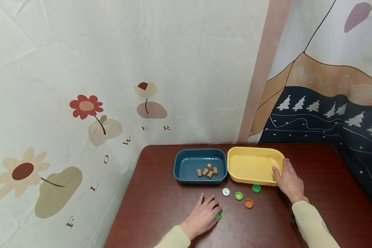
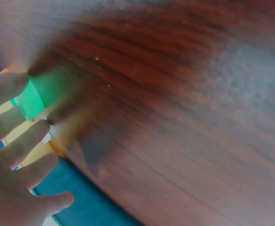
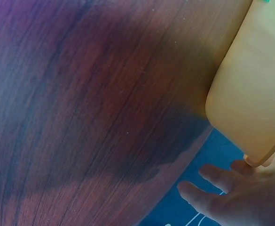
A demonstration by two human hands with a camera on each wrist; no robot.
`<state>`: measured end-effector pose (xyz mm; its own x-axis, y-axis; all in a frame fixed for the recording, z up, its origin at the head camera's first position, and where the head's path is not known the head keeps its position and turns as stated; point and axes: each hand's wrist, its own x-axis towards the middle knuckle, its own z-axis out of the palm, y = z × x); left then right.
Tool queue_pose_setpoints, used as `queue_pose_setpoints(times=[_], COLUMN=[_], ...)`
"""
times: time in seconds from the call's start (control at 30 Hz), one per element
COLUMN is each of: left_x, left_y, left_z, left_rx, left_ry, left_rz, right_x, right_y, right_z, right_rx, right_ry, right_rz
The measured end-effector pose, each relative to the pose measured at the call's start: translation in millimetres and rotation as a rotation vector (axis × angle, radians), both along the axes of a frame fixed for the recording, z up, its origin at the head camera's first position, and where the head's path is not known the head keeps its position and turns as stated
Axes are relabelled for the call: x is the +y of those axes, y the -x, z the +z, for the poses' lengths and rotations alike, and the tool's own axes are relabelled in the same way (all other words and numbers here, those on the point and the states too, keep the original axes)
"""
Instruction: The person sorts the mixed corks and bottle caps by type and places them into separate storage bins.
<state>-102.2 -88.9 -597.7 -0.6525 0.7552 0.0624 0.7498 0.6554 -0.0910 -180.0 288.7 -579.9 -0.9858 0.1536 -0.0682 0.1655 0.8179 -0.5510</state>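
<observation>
Your left hand [image 1: 202, 216] pinches a green cap [image 1: 218, 215] on the table [image 1: 161, 206]. Your right hand [image 1: 289, 182] grips the yellow tray's [image 1: 251, 165] edge.

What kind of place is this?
Probably a staged sorting corner, not a home: a wooden table against printed wall cloths, with two plastic trays and loose bottle caps.
</observation>
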Motion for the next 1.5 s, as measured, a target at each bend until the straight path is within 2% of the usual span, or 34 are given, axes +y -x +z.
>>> queue_pose_setpoints(times=[0.2, 0.4, 0.67, 0.87, 1.27, 1.5], left_x=[0, -1, 5, 16, 48, 75], left_y=[-0.9, -1.6, 3.6, 15.8, 43.4, 63.9], left_z=[0.2, 4.4, 19.1, 31.2, 58.0, 65.1], left_rx=[0.011, 0.086, 0.184, 0.221, 0.252, 0.192], left_ry=[-0.026, -0.163, -0.290, -0.375, -0.397, -0.386], left_rz=[-0.003, 0.001, 0.004, 0.022, 0.065, 0.100], right_x=[0, 0, 0, 1, -2, -1], right_y=[0.6, 2.0, -0.2, -0.5, 0.5, 0.8], right_z=[-1.1, -2.8, -0.9, -1.3, -1.4, -3.4], right_rx=[0.008, 0.018, 0.002, 0.011, -0.008, -0.008], right_ry=[0.002, -0.005, -0.006, -0.005, 0.002, 0.007], right_rz=[0.000, 0.000, 0.002, 0.000, -0.008, -0.009])
